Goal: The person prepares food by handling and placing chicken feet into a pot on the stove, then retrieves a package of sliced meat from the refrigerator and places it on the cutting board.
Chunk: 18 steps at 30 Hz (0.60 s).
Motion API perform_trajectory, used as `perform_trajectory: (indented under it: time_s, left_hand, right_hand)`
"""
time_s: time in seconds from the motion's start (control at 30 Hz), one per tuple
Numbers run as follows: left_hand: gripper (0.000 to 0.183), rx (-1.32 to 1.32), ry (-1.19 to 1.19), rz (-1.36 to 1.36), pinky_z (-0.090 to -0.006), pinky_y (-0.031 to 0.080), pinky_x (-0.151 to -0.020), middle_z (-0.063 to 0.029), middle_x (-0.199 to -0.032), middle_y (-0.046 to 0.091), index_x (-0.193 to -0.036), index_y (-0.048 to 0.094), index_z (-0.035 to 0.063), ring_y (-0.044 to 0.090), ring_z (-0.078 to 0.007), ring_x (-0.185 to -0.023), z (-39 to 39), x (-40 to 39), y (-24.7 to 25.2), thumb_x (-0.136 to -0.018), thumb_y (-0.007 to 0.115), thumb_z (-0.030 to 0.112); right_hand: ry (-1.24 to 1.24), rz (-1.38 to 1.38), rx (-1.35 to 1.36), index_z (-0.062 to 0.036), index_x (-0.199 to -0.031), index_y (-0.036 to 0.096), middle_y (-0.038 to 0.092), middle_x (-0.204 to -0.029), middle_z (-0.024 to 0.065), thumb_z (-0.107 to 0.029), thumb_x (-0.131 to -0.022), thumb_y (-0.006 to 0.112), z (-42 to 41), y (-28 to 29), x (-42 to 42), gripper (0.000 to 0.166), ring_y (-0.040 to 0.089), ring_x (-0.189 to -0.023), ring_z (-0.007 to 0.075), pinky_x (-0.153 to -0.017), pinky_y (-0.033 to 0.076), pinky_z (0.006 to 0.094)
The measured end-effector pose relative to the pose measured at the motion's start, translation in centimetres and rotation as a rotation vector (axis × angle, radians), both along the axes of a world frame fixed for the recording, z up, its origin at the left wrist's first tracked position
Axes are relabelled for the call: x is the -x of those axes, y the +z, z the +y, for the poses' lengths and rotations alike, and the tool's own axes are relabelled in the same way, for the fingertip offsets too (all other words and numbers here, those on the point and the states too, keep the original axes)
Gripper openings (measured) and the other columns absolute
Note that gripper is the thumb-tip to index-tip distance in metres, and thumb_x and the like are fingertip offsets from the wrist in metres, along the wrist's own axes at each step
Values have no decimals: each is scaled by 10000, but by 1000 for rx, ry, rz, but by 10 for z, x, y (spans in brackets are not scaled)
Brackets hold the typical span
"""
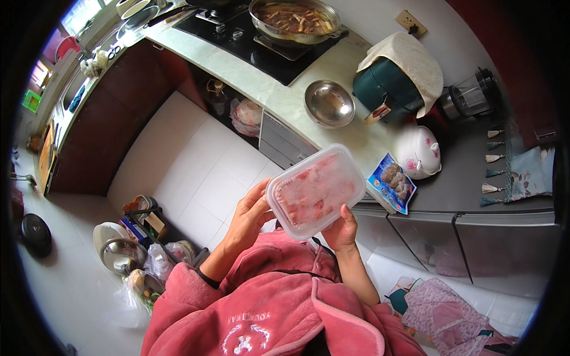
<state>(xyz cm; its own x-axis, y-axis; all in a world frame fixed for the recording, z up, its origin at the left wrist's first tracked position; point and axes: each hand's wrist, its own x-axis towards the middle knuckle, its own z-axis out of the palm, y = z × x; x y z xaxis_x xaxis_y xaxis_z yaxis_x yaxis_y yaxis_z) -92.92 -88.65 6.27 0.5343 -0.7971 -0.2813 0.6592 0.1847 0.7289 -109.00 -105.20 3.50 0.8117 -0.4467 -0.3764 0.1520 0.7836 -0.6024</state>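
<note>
Between my two hands is a clear plastic food container (317, 191) with its translucent lid on. Pinkish-red pieces show through the cloudy lid; I cannot tell exactly what they are. My left hand (249, 213) grips its left end, the fingers partly beneath it. At the lower right, my right hand (343, 229) supports it with the thumb against the edge. The container is held in front of my body, off the counter. A blue printed food packet (392, 183) lies just right of it, and a shiny metal bowl (329, 104) sits beyond it on the counter.
On the black gas hob (267, 49) stands a wide pan of reddish stew (296, 20). A green air fryer (387, 86) under a cloth, a floral lidded pot (418, 153) and a blender (470, 95) stand to the right. A loaded rack (153, 231) is on the floor at left.
</note>
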Motion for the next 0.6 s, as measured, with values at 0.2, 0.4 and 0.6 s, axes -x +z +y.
perform_trajectory:
  time_s: [0.2,0.4,0.6]
  left_hand:
    - [461,70,-5,123,-407,466,-986,-93,-1295,535,-1366,452,25,527,-206,-1192,3,2,-6,-1000,493,302]
    - [444,62,7,97,-419,475,-972,-92,-1266,548,-1343,472,25,543,-209,-1164,2,6,-14,-997,503,303]
    - [431,-53,-29,-10,-373,505,-910,-91,-1154,607,-1317,487,12,595,-202,-1061,3,8,-15,-983,536,281]
  right_hand:
    - [112,-7,29,-80,-1441,361,458,-1412,79,-457,-747,738,-9,-6,7,876,433,-1294,273,-1080,340,443]
    - [144,17,85,-72,-1443,356,460,-1414,76,-475,-744,748,-18,-10,14,897,429,-1300,267,-1082,335,439]
    - [8,167,206,-76,-1422,375,486,-1375,72,-483,-719,779,-14,-4,7,907,465,-1261,245,-1051,379,427]
